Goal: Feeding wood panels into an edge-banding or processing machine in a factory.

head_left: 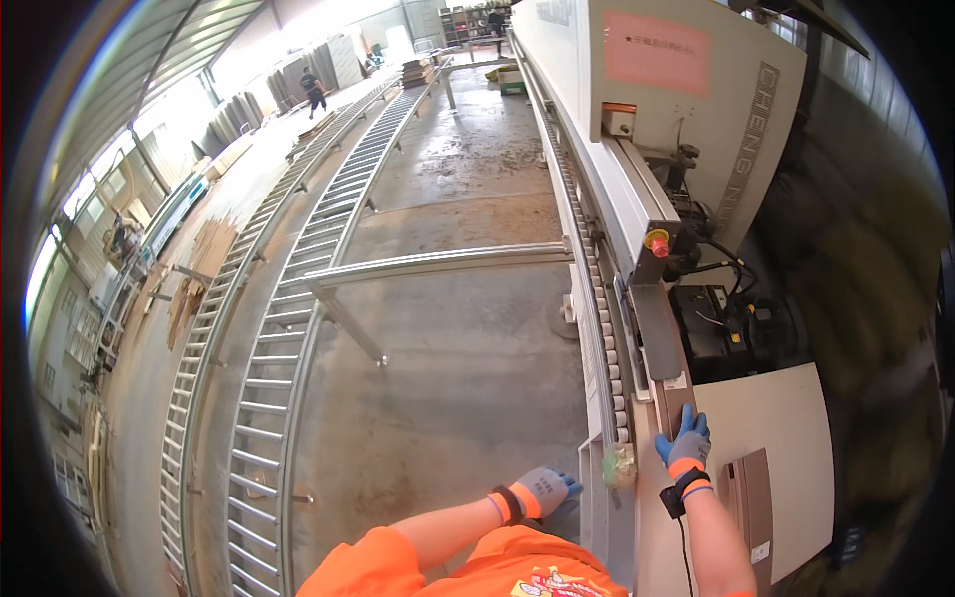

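My right hand point(686, 443), in a grey and blue glove, lies on the near end of a narrow brown panel point(672, 396), thumb and fingers apart. A white label sits on that panel, and its far end runs along the bed of a large white machine point(676, 129). Beside my right forearm lies a second narrow brown panel point(749, 507), also labelled, on a pale side table point(796, 428). My left hand point(549, 490), gloved alike, is held low in front of my body, left of the machine's near end. Its fingers stretch to the right and hold nothing.
A red stop button point(658, 245) sits on the machine's near corner, with a roller track point(609, 368) along its left side. A metal crossbar point(438, 261) spans toward two long roller conveyors point(264, 438). Far off, a person point(313, 90) stands near stacked boards.
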A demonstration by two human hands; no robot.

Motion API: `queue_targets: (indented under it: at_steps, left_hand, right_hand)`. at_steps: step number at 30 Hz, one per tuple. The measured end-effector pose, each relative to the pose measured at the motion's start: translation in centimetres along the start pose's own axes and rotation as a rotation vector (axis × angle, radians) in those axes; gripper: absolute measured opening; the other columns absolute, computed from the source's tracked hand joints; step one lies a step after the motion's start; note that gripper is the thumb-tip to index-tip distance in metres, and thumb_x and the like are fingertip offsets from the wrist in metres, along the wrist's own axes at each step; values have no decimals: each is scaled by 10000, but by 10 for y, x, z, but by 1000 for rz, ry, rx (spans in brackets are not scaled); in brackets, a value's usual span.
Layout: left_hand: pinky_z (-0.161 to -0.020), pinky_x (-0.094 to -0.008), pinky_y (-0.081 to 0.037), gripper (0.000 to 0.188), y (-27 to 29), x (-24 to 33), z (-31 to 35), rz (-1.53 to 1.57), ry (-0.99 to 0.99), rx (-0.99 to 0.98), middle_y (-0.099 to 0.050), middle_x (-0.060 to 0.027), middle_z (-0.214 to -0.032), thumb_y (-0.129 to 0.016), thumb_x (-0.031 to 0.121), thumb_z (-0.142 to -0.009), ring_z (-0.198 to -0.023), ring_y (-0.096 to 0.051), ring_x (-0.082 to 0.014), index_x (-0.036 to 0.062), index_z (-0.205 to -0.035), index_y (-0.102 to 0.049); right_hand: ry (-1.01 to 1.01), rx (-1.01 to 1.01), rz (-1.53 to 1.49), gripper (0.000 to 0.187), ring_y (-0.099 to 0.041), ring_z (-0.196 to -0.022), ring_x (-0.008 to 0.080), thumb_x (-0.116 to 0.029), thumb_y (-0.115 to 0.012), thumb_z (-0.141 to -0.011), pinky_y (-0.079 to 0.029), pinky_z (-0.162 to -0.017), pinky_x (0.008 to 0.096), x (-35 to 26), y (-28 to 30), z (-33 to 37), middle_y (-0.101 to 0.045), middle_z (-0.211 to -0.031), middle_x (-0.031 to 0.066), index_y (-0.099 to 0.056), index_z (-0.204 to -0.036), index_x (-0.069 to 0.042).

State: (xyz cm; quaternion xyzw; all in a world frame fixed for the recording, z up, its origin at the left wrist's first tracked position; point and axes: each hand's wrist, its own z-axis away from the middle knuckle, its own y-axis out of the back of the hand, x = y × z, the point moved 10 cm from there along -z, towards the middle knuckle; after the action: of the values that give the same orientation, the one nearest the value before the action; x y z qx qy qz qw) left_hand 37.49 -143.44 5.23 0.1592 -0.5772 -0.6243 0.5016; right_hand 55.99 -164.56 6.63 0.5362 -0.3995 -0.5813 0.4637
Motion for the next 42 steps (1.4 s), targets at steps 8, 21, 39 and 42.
queue_targets:
  at_steps: [8, 21, 39, 42]
  left_hand:
    - [-906, -412, -505, 426, 93, 55, -69, -139, -295, 230, -670, -114, -1149, -600, 292, -922, -1025, -640, -312, 99, -1301, -586]
    - [-967, -507, -459, 743, 19, 199, -196, -378, -935, 52, -589, -176, -1256, -840, 335, -655, -1143, -578, -372, 115, -1308, -561]
    - [-1104, -465, -390, 997, 94, 300, -302, -399, -865, -15, -533, -136, -1405, -891, 329, -595, -1304, -483, -352, 111, -1456, -438]
    - [-1132, -450, -359, 1038, 76, 295, -314, -536, -785, -49, -485, -127, -1459, -896, 313, -597, -1339, -454, -339, 145, -1492, -397]
  right_hand:
    - [40, 39, -88, 960, -417, -1324, 460, -351, -803, -679, -349, -1108, 536, 75, 19, 111, -394, -1484, 271, -366, -1505, -129]
    - [-347, -6, -112, 865, -366, -1372, 499, -250, -850, -671, -366, -1129, 550, 242, 15, 424, -369, -1512, 252, -492, -1457, -287]
    - [-379, 229, -12, 924, -417, -1372, 394, -251, -818, -688, -387, -1124, 488, 356, 142, 387, -399, -1528, 168, -397, -1510, -197]
    - [-442, 53, -51, 1010, -393, -1384, 399, -252, -828, -670, -385, -1125, 484, 379, 115, 367, -402, -1525, 149, -320, -1543, -219]
